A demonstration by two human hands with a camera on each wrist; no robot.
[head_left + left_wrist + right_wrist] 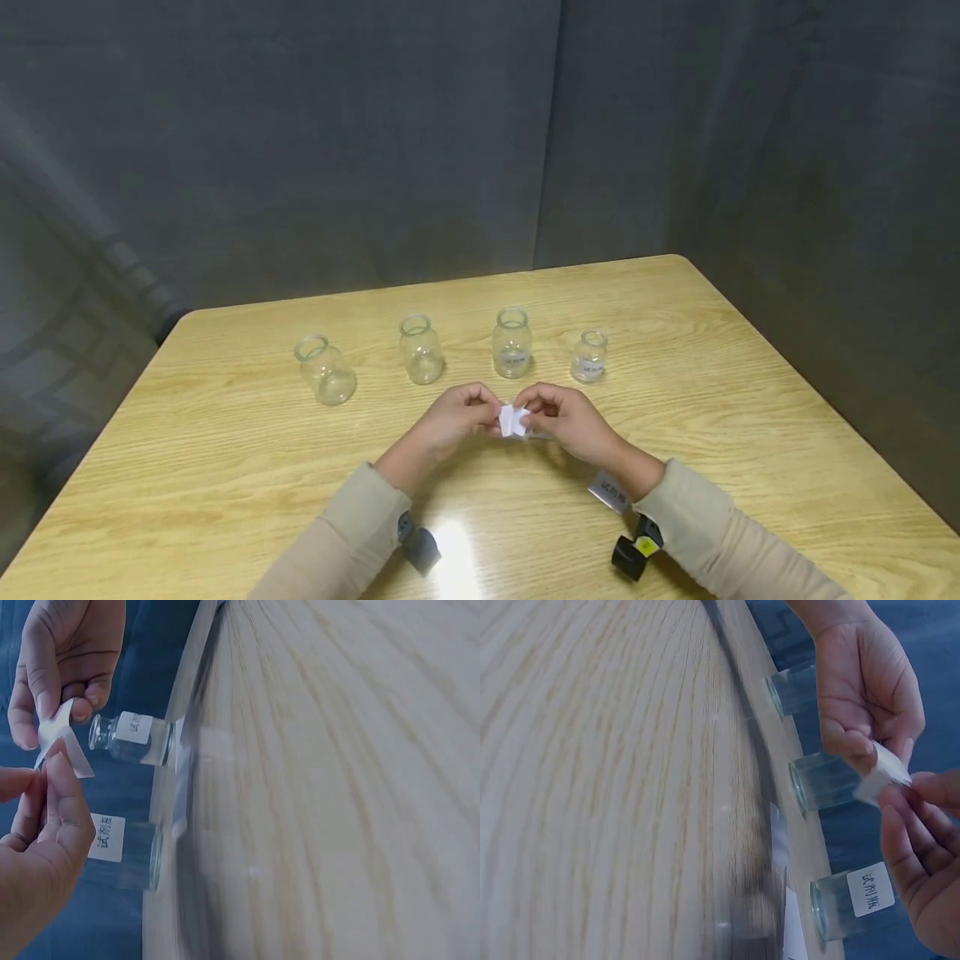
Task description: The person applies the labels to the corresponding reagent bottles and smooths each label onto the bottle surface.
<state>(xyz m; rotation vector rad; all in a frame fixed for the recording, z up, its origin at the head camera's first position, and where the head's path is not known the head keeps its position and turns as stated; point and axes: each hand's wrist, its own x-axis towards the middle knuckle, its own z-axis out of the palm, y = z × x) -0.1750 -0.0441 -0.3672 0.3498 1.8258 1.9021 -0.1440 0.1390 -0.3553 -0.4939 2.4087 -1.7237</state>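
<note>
Both hands meet above the table, pinching a small white paper label (513, 422) bent along a crease. My left hand (450, 421) grips its left edge between thumb and fingertips, and my right hand (573, 427) pinches the right edge. In the left wrist view the label (57, 731) stands in two angled flaps between the fingertips. Beyond the hands are two glass jars with printed labels: a larger jar (512, 342) and a smaller jar (589, 357). Farther left stand two jars without visible labels, one nearer the middle (422, 350) and one at the far left (326, 371).
A printed label strip (607, 492) lies on the wooden table (225, 467) beside the right wrist. Another white strip (542, 435) shows partly under the right hand. Dark grey curtains (337, 150) hang behind the table and on both sides.
</note>
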